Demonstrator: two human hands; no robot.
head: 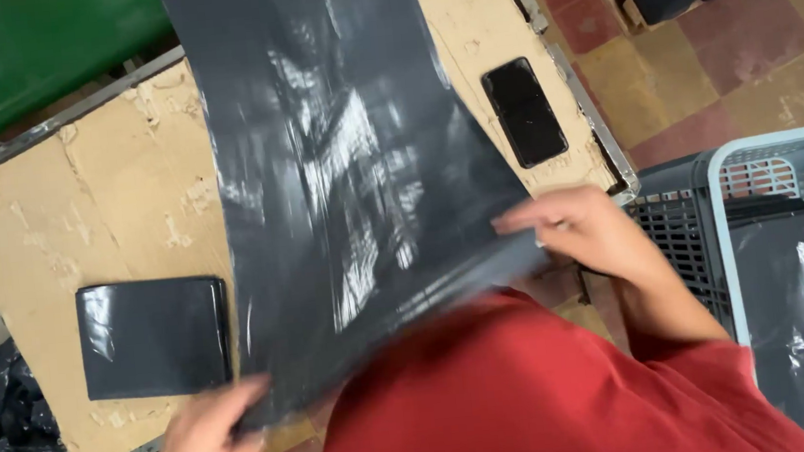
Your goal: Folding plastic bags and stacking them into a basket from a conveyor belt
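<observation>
Hands [203, 447] blurred, grey plastic sheet [349, 172] hiding tabletop [126, 173]

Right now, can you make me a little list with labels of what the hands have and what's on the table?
left hand: grips the near corner of the dark grey plastic bag
right hand: pinches the bag's right edge
bag: shiny, spread over the cardboard-covered table
folded grey bag: flat on the cardboard, left
black phone: on the cardboard, right
crates: beside the table

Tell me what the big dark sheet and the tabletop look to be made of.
Dark sheet: likely thin plastic film, glossy, with streaky glare and soft bends; both hands hold its near edge. Tabletop: looks like bare cardboard or fibreboard, matte tan, with scuffed, torn patches.
</observation>
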